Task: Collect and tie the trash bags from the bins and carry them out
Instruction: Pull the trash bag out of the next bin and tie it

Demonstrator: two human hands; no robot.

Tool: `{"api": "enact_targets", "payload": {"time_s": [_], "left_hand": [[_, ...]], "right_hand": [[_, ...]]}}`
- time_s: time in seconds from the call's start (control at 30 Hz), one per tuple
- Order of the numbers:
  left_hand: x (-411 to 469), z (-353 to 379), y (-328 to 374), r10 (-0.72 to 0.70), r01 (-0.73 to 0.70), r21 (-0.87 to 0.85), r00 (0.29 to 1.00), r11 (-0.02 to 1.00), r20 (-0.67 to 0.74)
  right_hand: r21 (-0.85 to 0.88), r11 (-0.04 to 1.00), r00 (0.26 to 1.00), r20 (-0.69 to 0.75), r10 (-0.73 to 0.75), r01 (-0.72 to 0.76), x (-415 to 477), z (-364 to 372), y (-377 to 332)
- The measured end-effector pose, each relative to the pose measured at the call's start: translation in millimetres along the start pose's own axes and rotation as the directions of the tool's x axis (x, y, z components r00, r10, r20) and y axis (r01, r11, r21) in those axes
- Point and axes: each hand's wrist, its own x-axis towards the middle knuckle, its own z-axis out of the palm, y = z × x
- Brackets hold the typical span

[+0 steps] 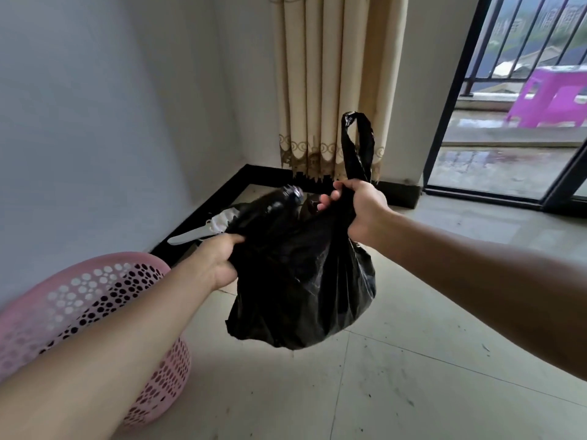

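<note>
Hanging clear above open floor (413, 376), black bag (301, 281).

Both forearms bare; no sleeves, rings or watch.

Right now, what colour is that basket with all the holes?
Pink. The basket shows in the head view, at lower left, behind the left arm.

Home room, tiled floor (413, 392), beige curtain (330, 84), sliding balcony door (451, 100), pink bin (79, 300)
</note>
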Motion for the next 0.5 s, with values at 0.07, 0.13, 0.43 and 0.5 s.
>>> {"api": "enact_targets", "payload": {"time_s": [0.07, 0.13, 0.43, 0.5], "left_hand": [[0.7, -1.4, 8.0, 0.025, -0.02, -0.114, 0.999, 0.993, 0.038], [2.9, 3.2, 11.6, 0.078, -0.069, -0.15, 0.995, 0.986, 0.055], [-19.8, 44.8, -14.7, 0.093, -0.084, 0.254, 0.995, 0.963, -0.024], [-20.5, 44.2, -13.8, 0.042, -0.045, 0.087, 0.998, 0.995, 0.035]], "right_hand": [[-0.04, 0.999, 0.998, -0.055, 0.016, -0.019, 5.2, -3.8, 2.5], [-0.225, 0.973, 0.993, -0.115, 0.03, -0.056, 10.4, -9.7, 10.9], [-0.779, 0.537, 0.946, -0.25, 0.207, -0.323, 30.0, -51.9, 55.5], [-0.852, 0.411, 0.944, -0.259, 0.204, -0.323, 25.6, -56.1, 59.3]]}}
